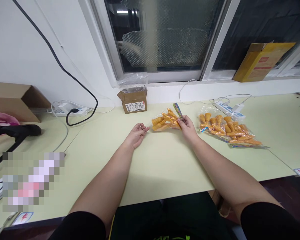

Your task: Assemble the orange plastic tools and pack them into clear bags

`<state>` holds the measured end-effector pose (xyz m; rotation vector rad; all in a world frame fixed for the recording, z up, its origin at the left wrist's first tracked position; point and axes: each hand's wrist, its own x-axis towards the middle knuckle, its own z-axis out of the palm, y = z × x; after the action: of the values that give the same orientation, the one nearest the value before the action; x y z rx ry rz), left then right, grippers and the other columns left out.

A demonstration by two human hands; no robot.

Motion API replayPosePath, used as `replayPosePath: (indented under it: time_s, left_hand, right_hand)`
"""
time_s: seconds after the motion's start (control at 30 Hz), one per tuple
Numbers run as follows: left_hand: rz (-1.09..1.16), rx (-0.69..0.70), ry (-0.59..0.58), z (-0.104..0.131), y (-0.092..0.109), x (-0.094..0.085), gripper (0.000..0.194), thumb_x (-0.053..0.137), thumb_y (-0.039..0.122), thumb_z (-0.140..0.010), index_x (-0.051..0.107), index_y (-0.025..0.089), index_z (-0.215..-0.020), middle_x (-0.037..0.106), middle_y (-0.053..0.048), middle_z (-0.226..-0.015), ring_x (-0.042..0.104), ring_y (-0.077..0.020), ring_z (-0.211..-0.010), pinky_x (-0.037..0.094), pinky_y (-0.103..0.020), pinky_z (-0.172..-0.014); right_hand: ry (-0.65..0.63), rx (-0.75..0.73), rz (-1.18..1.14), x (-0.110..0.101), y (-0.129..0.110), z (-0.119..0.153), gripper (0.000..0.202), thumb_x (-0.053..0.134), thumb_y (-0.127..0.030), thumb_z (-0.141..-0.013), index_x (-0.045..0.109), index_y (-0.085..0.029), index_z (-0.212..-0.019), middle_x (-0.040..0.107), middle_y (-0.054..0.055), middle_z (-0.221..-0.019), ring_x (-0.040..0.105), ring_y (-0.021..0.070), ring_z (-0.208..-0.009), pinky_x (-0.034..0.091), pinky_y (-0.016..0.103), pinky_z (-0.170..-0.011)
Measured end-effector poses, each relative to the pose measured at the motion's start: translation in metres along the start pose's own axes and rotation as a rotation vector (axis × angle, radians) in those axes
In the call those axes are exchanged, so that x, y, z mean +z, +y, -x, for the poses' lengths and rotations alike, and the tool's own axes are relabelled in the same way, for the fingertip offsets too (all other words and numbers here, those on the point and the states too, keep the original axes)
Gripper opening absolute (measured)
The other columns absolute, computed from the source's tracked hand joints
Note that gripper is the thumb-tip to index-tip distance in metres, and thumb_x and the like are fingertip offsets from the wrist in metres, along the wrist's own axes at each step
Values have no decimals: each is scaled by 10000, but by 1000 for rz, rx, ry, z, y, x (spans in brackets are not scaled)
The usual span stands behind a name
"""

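A clear plastic bag of orange toy pieces (165,120) lies between my two hands over the pale table. My right hand (187,127) is closed on the bag's right end, by its colorful printed header card (177,111). At the bag's left end, my left hand (137,134) has its thumb and fingers pinched together on the clear plastic edge. Further right on the table are more clear bags of similar orange pieces (230,128), with printed cards along their lower edges.
An open small cardboard box (135,102) stands by the window. Power strips (230,110) and cables lie along the wall. A larger box (8,98) and a black strap-like object (15,131) are at left; a yellow box (262,63) leans on the window.
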<state>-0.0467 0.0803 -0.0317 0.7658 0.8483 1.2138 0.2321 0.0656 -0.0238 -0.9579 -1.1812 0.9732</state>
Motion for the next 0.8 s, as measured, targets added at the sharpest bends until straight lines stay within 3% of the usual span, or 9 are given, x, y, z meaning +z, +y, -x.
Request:
replayPosePath:
  time_s: [0.2,0.4,0.53,0.63,0.7,0.8]
  left_hand:
    - [59,82,68,-2,6,1,395,755,-14,-638,554,214,-890,622,44,-791,731,-137,-999,519,-272,-1039]
    - [-57,122,220,-6,4,0,340,828,336,-772,515,204,-793,570,51,-700,642,-86,-644,570,-252,-760]
    - [-349,274,117,-2,-3,4,287,808,357,-744,570,202,-789,582,31,-737,607,-110,-684,516,-264,-730]
    - [-592,330,32,6,-6,10,249,799,344,-733,629,200,-845,621,8,-859,572,-113,-703,477,-261,-720]
    - [-648,324,-3,11,-6,14,274,791,350,-733,634,206,-904,629,-2,-962,576,-115,-730,473,-265,-738]
    - [-651,333,-17,14,-5,17,295,783,349,-731,622,210,-936,618,-14,-1034,598,-132,-816,482,-285,-825]
  right_hand:
    - [79,194,-143,-3,3,-4,435,727,-571,-759,436,-291,-922,631,-43,-836,671,188,-696,602,336,-517]
    - [33,208,-84,-8,8,-7,378,663,-559,-810,399,-301,-895,569,-77,-688,624,179,-589,567,325,-475]
    - [36,155,211,-19,4,-11,306,654,-519,-829,460,-282,-837,574,-50,-674,602,187,-616,548,328,-536]
    - [97,-31,459,-28,-7,-11,266,692,-477,-817,553,-250,-808,633,1,-789,630,201,-766,559,338,-678]
    - [100,-122,418,-31,-18,-10,260,679,-485,-852,584,-242,-856,680,25,-889,655,207,-845,563,353,-760]
    - [9,-133,266,-31,-34,-5,283,668,-515,-898,595,-242,-918,729,34,-942,691,201,-892,564,361,-831]
